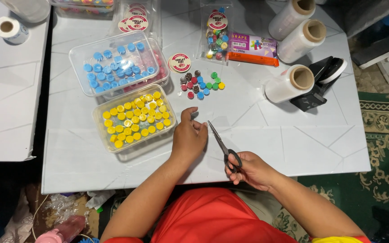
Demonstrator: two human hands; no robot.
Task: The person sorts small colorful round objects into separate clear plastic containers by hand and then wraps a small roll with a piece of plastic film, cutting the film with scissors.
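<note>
My right hand (251,169) grips a pair of black-handled scissors (223,146) near the table's front edge, blades pointing up and left towards my left hand. My left hand (189,136) rests on the white table (293,139), fingers curled; whether it pinches something small I cannot tell. Just beyond it lies a loose cluster of small round coloured pieces (201,83) in red, blue, green, brown and yellow. Left of my left hand stands a clear tub of yellow pieces (133,118).
A clear tub of blue pieces (113,63) sits on one with red pieces. Round stickers (179,62), a filled clear bag (217,33), a purple packet (253,48), three rolls of clear film (290,83) and a black tape dispenser (323,81) lie farther back.
</note>
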